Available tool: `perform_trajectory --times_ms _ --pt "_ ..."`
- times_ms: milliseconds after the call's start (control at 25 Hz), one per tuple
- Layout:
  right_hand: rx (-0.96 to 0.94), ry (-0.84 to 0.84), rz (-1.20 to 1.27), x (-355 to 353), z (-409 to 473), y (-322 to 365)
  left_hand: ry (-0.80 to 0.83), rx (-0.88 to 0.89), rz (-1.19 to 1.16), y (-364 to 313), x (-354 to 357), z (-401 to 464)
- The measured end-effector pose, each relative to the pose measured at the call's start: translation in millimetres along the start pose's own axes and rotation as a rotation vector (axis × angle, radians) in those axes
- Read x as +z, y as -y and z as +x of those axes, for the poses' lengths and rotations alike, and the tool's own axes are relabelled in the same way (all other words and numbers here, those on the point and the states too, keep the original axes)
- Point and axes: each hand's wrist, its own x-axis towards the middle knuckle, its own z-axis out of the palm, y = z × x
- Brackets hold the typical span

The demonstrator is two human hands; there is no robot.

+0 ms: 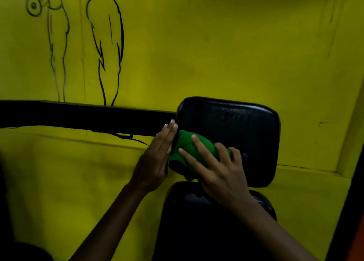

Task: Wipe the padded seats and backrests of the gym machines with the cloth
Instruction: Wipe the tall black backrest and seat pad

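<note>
Green cloth (pixel 192 148) sits bunched under my right hand (pixel 220 170), pressed flat against the lower left part of the backrest (pixel 236 130), with my fingers spread over it, not clenched. It looks soft and light, limp enough to fold over itself, so I judge a broad palm press suits it better than a pinch. My left hand (pixel 157 158) lies open, fingers straight, braced against the backrest's left edge and holding nothing. Black vinyl on the pad looks smooth, shiny and firm; the cloth should slide easily. Below, nearer me, is the seat (pixel 197 221).
</note>
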Motion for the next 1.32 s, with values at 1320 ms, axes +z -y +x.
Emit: perform_trajectory --times_ms 1320 --pt "0.178 0.546 0.391 3.1 170.7 -82.9 -0.1 -0.222 -0.012 -47.7 59.9 -80.3"
